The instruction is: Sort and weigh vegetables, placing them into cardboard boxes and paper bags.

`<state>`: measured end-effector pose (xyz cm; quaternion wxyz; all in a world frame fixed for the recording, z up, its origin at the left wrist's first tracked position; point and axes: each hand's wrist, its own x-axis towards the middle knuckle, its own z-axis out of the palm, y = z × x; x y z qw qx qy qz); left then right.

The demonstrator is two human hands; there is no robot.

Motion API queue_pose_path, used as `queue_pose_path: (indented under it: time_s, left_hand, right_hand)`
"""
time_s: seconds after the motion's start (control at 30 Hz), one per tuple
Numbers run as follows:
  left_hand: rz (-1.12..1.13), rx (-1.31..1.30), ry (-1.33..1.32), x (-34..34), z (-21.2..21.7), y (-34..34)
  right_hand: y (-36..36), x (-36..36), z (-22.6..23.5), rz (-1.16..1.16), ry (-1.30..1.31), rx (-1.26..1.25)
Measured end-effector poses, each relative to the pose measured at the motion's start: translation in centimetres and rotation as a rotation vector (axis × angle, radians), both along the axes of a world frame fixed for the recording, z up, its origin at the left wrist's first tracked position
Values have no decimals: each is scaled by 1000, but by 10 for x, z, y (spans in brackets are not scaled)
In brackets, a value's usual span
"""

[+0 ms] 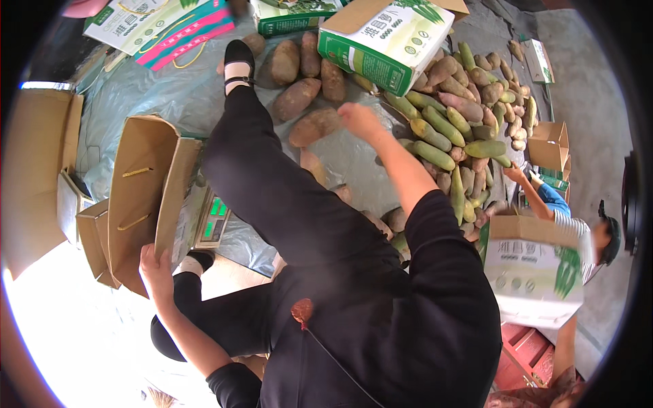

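Observation:
On the left, an open-topped cardboard box (146, 194) with yellow cord handles stands on a scale (212, 221) with a lit green display. My left hand (158, 275) grips the near rim of this box, the thumb on one side of the wall. My right hand (362, 122) is stretched forward over the sheet, fingers curled, at the right end of a large reddish-brown sweet potato (314, 128). Whether its fingers hold anything is hidden. Several more big sweet potatoes (296, 98) lie just beyond, near my shoe.
A heap of green radishes (442, 126) and sweet potatoes spreads to the right. Printed cartons (388, 41) and a pink-striped bag (187, 41) lie at the far side. At right, a co-worker (558, 211) reaches to the heap; another person's arm is beside a white carton (534, 272).

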<state>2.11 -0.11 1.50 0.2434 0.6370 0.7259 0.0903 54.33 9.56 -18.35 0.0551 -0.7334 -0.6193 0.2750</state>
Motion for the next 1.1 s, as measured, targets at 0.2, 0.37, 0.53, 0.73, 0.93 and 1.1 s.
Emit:
queue_pose_path:
  time_s: [0.2, 0.37, 0.53, 0.73, 0.93, 1.1]
  left_hand:
    - [4, -21, -6, 1, -9, 6]
    - [42, -50, 36, -8, 1, -2]
    - [10, -14, 33, -3, 0, 0]
    - [52, -18, 49, -1, -1, 0]
    - [68, -12, 16, 5, 3, 6]
    - [156, -31, 47, -1, 18, -8]
  right_hand:
    - [-98, -11, -82, 7, 133, -105]
    - [-104, -73, -60, 64, 237, -216]
    - [-58, -71, -32, 217, -240, 3]
    - [5, -76, -29, 438, -438, 75]
    - [22, -79, -58, 565, -568, 22]
    - [19, -98, -77, 624, -588, -67]
